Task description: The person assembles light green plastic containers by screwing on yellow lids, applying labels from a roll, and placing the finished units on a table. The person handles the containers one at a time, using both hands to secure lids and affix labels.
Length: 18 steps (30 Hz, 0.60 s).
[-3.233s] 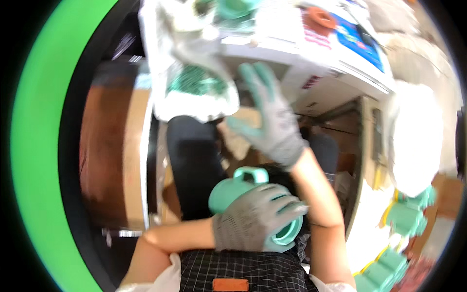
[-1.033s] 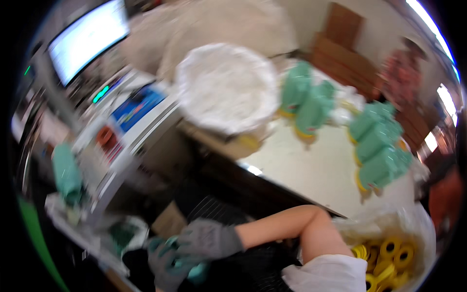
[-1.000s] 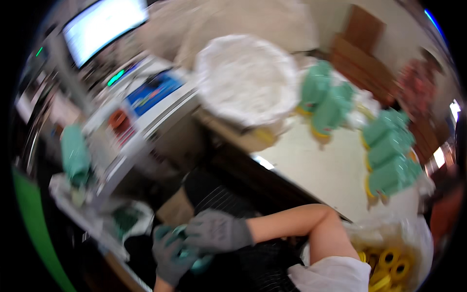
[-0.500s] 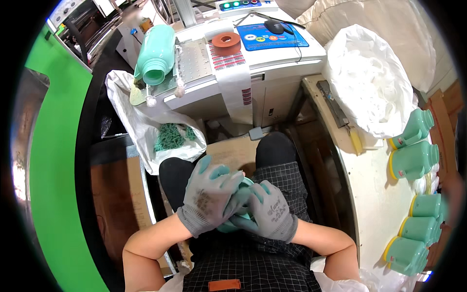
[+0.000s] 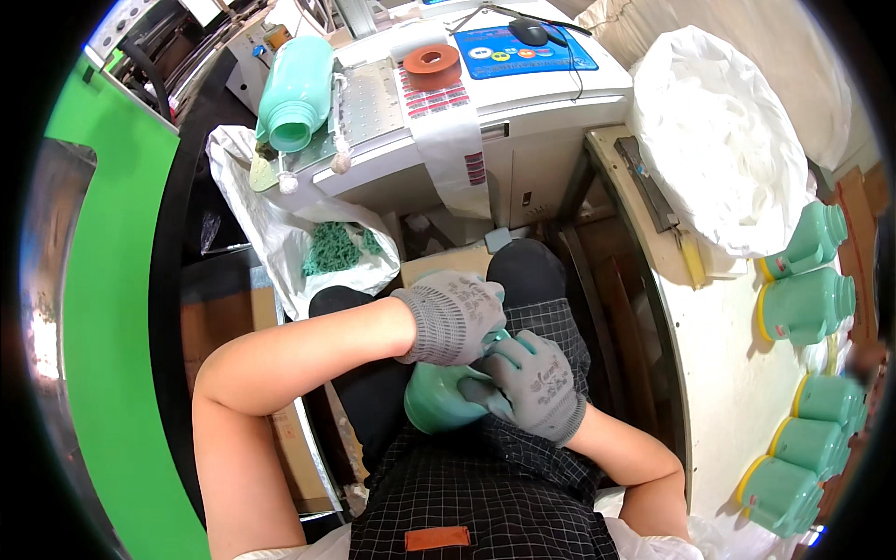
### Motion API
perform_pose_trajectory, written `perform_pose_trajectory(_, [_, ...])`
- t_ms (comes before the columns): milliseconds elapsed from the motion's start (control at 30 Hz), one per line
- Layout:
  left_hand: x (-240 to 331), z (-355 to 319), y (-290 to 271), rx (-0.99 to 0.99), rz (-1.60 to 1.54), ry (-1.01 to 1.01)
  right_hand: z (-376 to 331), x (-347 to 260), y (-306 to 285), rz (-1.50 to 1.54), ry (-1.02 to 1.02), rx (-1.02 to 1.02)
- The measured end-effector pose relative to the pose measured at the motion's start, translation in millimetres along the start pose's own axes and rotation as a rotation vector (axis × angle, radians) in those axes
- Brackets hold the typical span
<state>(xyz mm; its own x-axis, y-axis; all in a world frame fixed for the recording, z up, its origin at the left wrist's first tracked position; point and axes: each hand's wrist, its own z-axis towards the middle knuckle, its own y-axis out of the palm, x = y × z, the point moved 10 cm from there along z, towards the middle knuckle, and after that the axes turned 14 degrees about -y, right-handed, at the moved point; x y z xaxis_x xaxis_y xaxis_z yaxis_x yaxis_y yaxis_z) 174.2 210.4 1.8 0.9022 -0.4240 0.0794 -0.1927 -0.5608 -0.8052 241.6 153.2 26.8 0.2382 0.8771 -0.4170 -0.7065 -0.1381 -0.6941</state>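
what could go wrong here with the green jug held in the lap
The mint-green plastic jug is held over the lap by only the gloved left hand and right hand, with no surface under it, so it might slip to the floor. Another mint-green plastic bottle lies on its side at the machine table's edge and may roll off.

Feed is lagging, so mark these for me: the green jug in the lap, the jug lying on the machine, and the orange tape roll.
green jug (image 5: 437,399), head view, rounded body
lying jug (image 5: 297,89), head view, side wall
orange tape roll (image 5: 435,65), head view, top ring
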Motion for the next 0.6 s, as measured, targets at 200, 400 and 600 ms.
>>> perform_pose_trajectory(200, [22,36,-11,0.029,0.068,-0.006,-19,17,-6,-0.021,0.050,0.004])
perform_pose_trajectory(400, [-114,110,25,0.412,-1.334,-0.092,-30,32,-39,0.269,0.055,0.286])
perform_pose_trajectory(600, [-298,172,77,0.591,-1.589,-0.478,-19,161,-25,0.629,0.635,0.514])
